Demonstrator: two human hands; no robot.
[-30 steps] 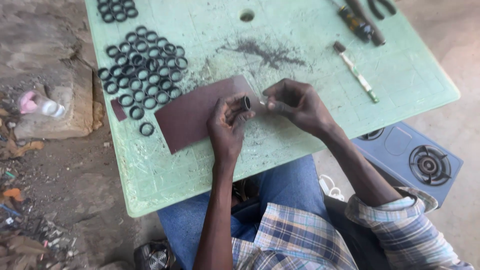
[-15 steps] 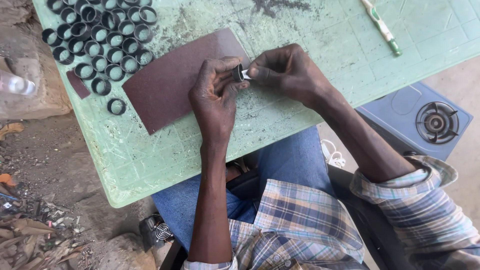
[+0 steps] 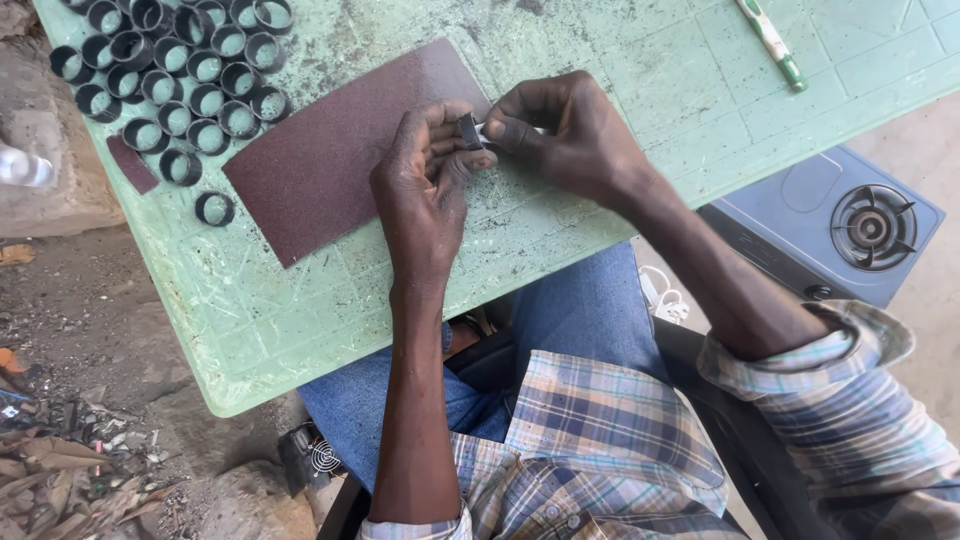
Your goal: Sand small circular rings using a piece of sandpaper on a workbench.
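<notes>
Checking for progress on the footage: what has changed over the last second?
Little: the left hand and right hand keep pinching the small black ring over the sandpaper sheet; nothing was let go. The ring pile and green table stayed put.

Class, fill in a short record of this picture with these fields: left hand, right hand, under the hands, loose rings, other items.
left hand: left hand pinches a small black ring
right hand: right hand grips the same ring from the other side
under the hands: brown sandpaper flat on the green table
loose rings: cluster of rings at the table's far left
other items: toothbrush on the table; blue stove beside it
</notes>
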